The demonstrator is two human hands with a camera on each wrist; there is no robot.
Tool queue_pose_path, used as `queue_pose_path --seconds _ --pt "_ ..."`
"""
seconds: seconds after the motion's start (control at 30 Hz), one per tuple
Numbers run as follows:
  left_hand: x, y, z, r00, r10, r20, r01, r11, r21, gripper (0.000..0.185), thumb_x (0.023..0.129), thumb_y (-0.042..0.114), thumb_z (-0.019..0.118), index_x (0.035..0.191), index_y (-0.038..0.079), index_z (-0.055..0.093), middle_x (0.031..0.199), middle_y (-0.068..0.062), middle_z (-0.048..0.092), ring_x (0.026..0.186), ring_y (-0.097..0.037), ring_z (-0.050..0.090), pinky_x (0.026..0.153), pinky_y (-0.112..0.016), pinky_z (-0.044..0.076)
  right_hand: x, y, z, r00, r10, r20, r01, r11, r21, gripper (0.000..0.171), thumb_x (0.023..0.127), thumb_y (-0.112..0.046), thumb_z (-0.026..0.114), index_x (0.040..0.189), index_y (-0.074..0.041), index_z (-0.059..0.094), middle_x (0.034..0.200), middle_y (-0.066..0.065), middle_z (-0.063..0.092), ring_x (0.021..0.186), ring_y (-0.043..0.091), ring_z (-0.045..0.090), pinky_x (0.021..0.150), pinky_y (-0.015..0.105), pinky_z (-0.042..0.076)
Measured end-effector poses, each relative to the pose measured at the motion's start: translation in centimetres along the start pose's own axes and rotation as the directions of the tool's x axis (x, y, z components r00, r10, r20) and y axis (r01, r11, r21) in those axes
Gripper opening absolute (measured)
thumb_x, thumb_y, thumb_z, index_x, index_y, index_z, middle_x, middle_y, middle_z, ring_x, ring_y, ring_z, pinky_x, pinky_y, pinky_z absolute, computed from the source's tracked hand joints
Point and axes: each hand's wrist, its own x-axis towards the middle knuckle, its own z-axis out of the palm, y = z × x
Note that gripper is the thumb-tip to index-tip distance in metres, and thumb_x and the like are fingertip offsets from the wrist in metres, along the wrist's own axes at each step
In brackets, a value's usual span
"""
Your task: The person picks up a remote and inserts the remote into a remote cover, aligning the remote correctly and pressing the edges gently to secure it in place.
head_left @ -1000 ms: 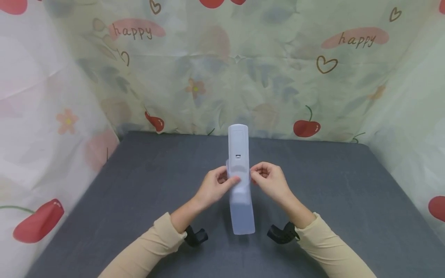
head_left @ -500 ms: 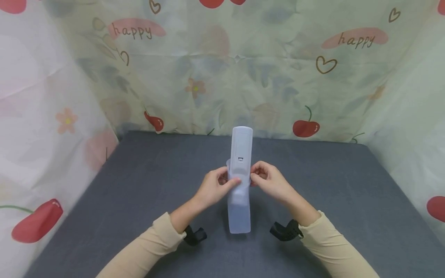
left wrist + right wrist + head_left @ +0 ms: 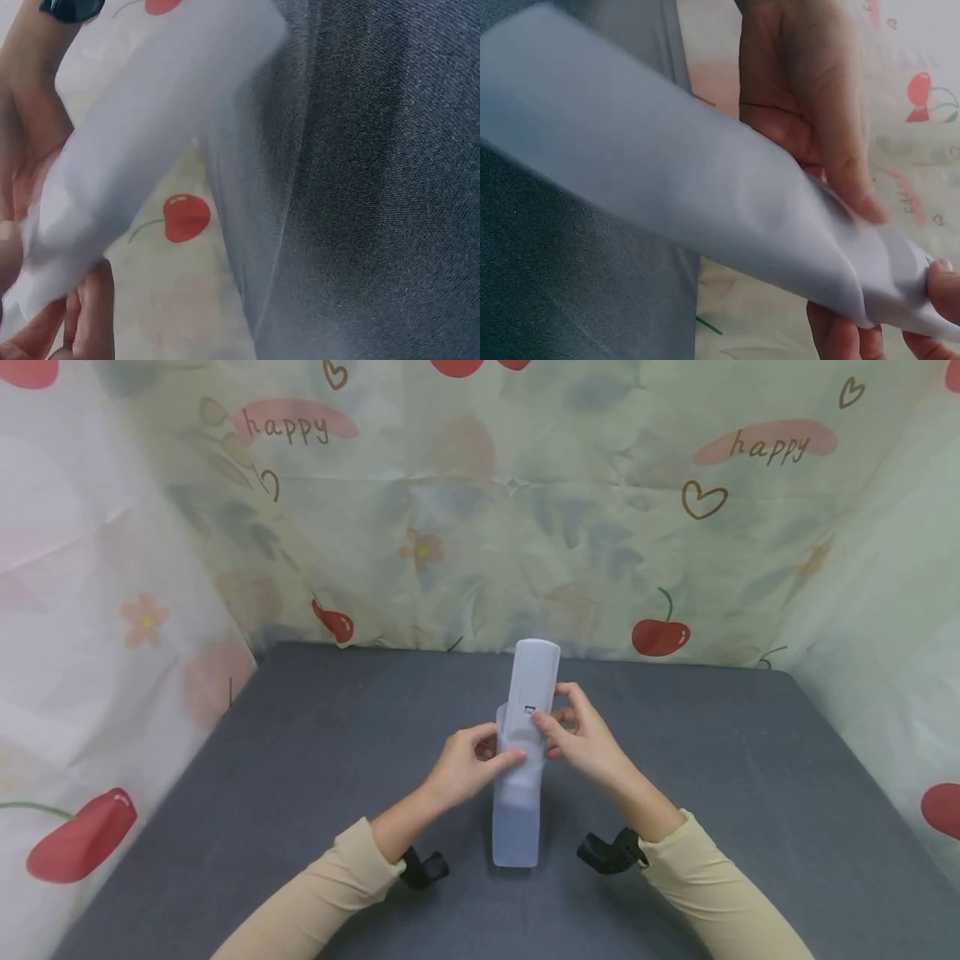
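Note:
A white remote control [image 3: 534, 681] sticks out of the top of a translucent silicone sleeve [image 3: 516, 822], held upright above the grey table [image 3: 300, 777]. My left hand [image 3: 468, 764] pinches the sleeve's open rim on the left side. My right hand [image 3: 577, 739] grips the remote's body just above the rim, thumb on its front. In the left wrist view the sleeve [image 3: 150, 150] fills the frame with fingers [image 3: 82, 315] beneath it. The right wrist view shows the sleeve [image 3: 667, 195] running diagonally, with the other hand [image 3: 810, 112] behind it.
A cloth backdrop [image 3: 480, 502] printed with cherries and "happy" walls in the table at the back and both sides. Black wrist camera mounts [image 3: 611, 853] sit at each cuff above the table.
My right hand has moved up from the sleeve's rim onto the remote's body. The remote has tilted slightly to the right and shifted that way. My left hand has stayed on the rim.

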Motion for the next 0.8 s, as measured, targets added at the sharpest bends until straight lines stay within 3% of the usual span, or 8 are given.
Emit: queue_pose_path --seconds 0.07,0.13,0.23,0.33,0.57,0.8 --pt "0.11 -0.23 -0.26 0.998 -0.058 0.028 0.061 0.992 -0.107 0.028 0.091 0.022 0.061 0.108 0.000 0.063 0.102 -0.017 0.067 0.085 -0.015 0.065 0.073 -0.026 0.055 0.05 0.04 -0.24 1.000 -0.002 -0.003 0.002 1.000 0.017 0.050 0.095 -0.034 0.052 0.134 -0.012 0.029 0.114 0.025 0.058 0.078 0.018 0.065 0.074 0.035 0.055" --pt "0.23 -0.38 -0.54 0.990 -0.127 0.054 0.136 0.966 -0.219 0.031 0.094 0.021 0.055 0.117 -0.001 0.060 0.112 -0.019 0.064 0.096 -0.018 0.064 0.082 -0.032 0.055 0.06 0.04 -0.48 1.000 -0.005 -0.007 0.005 0.999 0.039 0.051 0.095 -0.033 0.052 0.135 -0.012 0.028 0.115 0.026 0.057 0.080 0.019 0.065 0.076 0.035 0.055" --pt "0.28 -0.30 -0.81 0.978 -0.201 0.057 0.209 0.932 -0.295 0.031 0.096 0.018 0.051 0.120 -0.002 0.059 0.117 -0.020 0.061 0.102 -0.021 0.063 0.087 -0.036 0.053 0.08 0.06 -0.68 1.000 -0.018 -0.015 0.019 0.998 0.067 0.051 0.096 -0.032 0.051 0.135 -0.011 0.026 0.114 0.026 0.055 0.081 0.018 0.064 0.076 0.034 0.055" --pt "0.31 -0.25 -0.86 0.977 -0.210 0.033 0.210 0.928 -0.308 0.028 0.095 0.014 0.054 0.116 -0.003 0.061 0.113 -0.021 0.063 0.096 -0.018 0.064 0.084 -0.036 0.054 0.07 -0.02 -0.75 0.999 -0.030 -0.018 0.031 0.997 0.077 0.050 0.096 -0.031 0.050 0.135 -0.011 0.026 0.113 0.026 0.055 0.082 0.018 0.064 0.076 0.032 0.054" --pt "0.09 0.00 -0.42 0.982 -0.174 -0.069 0.146 0.941 -0.306 0.024 0.093 0.010 0.056 0.108 -0.007 0.064 0.104 -0.022 0.066 0.088 -0.014 0.065 0.079 -0.036 0.056 0.07 -0.20 -0.97 0.996 -0.070 0.048 0.067 0.995 0.067 0.049 0.098 -0.031 0.047 0.136 -0.013 0.022 0.122 0.028 0.052 0.089 0.023 0.062 0.079 0.036 0.053" --pt "0.02 0.07 0.07 0.974 -0.192 -0.124 0.151 0.947 -0.284 0.022 0.092 0.009 0.057 0.105 -0.007 0.066 0.099 -0.021 0.066 0.083 -0.011 0.063 0.076 -0.034 0.057 0.04 0.31 -0.85 0.991 -0.071 0.110 0.068 0.997 0.030 0.050 0.098 -0.031 0.047 0.136 -0.013 0.020 0.122 0.029 0.052 0.087 0.022 0.060 0.077 0.032 0.052"
